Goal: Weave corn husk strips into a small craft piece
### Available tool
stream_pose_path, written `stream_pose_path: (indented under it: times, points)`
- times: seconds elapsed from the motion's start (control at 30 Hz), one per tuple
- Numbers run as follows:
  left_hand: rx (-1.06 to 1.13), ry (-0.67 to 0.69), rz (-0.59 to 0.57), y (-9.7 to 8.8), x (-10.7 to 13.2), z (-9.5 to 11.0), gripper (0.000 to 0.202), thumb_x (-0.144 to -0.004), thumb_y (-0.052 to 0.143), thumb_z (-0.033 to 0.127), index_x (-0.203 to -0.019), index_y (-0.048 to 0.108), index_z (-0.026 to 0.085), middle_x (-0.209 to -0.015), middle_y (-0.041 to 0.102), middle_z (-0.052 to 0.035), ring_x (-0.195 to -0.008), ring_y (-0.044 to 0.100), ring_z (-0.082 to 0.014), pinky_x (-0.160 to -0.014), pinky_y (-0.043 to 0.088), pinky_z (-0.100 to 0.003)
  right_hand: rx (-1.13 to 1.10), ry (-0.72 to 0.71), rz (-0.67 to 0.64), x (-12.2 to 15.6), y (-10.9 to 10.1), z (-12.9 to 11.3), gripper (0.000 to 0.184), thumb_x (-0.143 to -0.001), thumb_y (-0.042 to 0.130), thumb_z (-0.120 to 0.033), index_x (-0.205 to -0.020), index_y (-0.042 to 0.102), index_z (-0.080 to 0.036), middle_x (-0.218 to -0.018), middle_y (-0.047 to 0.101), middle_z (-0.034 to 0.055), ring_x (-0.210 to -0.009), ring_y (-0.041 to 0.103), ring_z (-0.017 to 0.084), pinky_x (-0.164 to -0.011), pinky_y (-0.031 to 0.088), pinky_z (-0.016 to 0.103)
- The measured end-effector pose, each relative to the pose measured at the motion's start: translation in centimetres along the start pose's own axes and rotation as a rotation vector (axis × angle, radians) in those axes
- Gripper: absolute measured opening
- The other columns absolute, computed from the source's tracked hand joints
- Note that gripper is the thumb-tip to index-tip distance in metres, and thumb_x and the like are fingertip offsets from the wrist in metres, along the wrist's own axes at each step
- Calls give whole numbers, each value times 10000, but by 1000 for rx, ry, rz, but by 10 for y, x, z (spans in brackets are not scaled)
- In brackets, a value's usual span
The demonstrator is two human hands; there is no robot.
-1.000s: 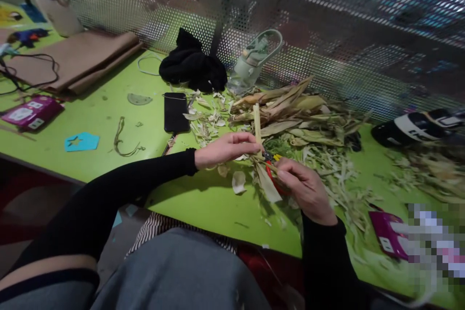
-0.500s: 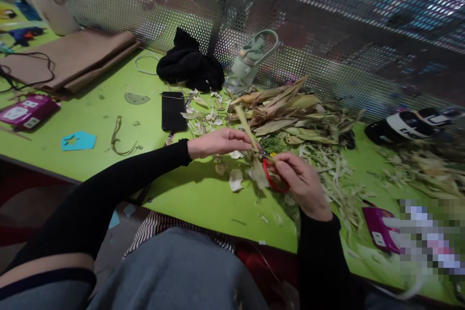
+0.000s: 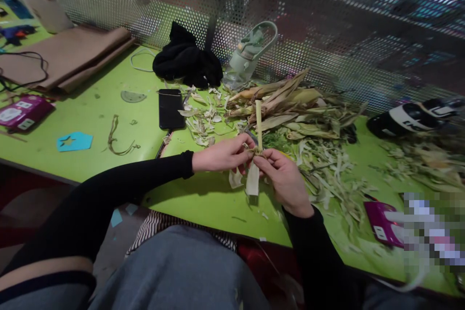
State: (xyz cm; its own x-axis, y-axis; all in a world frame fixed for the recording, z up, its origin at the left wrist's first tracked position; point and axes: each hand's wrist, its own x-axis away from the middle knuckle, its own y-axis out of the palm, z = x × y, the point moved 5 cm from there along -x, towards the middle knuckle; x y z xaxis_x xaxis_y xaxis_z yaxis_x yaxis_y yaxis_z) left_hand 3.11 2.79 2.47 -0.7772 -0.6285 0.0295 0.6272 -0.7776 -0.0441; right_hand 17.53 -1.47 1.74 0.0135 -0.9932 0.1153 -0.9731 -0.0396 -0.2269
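Note:
My left hand and my right hand meet over the green table, both pinched on a pale strip of corn husk. The strip stands upright above my fingers, and a wider husk end hangs below them. A small knot of husk shows between my fingertips. The red-handled scissors seen earlier are hidden now. Behind my hands lies a pile of dried corn husks with cut scraps spread to the right.
A black phone lies left of the husks, with a black cloth and a pale green bottle against the perforated metal screen. Brown folded paper, magenta packets and a blue paper cutout lie about.
My right hand has moved up to the left hand and both now pinch the husk strip. The red scissors handles are no longer visible. The strip has swung upright.

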Motion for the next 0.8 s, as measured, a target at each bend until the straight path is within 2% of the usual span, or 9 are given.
stream_pose_path:
  times: [0.13, 0.23, 0.37, 0.53, 0.7, 0.8]
  points:
    - [-181, 114, 12, -3, 1, 3, 132, -966, 465, 219, -1089, 503, 190, -737, 631, 33, -588, 647, -98, -530, 444, -192, -69, 55, -59, 0, 4, 0, 341, -756, 756, -502, -709, 593, -207, -598, 515, -44, -479, 416, 87, -447, 349, 234]
    - [-370, 187, 41, -6, 2, 7, 55, -951, 497, 210, -934, 540, 180, -727, 652, 23, -569, 602, -86, -562, 410, -195, -99, 98, -87, 4, 7, 0, 363, -766, 745, -512, -664, 592, -199, -538, 478, -49, -445, 373, 80, -421, 303, 237]
    - [-545, 240, 64, -5, 3, 10, 153, -961, 484, 204, -812, 509, 185, -686, 631, 15, -566, 518, -89, -583, 342, -205, -102, 167, -153, 9, 7, 1, 377, -753, 760, -528, -663, 612, -193, -490, 469, -55, -428, 353, 72, -415, 248, 234]
    - [-606, 244, 58, -3, 2, 9, 145, -977, 455, 235, -889, 559, 184, -693, 603, 11, -582, 497, -106, -605, 329, -221, -30, 198, -274, 10, 3, 2, 470, -736, 765, -573, -571, 528, -202, -470, 453, -60, -426, 375, 69, -421, 237, 232]
    - [-619, 223, 92, -4, 3, 9, 140, -934, 501, 211, -1023, 600, 167, -678, 594, 23, -582, 487, -106, -608, 342, -226, -28, 215, -326, 9, 3, 3, 461, -725, 778, -569, -584, 552, -194, -479, 468, -61, -425, 384, 61, -413, 240, 211]
    - [-562, 200, 70, -2, 5, 12, 192, -903, 535, 205, -1084, 587, 166, -667, 613, 39, -579, 517, -101, -602, 365, -220, -54, 174, -331, 9, 5, 2, 438, -788, 724, -560, -601, 575, -192, -468, 458, -58, -408, 385, 68, -411, 277, 219]
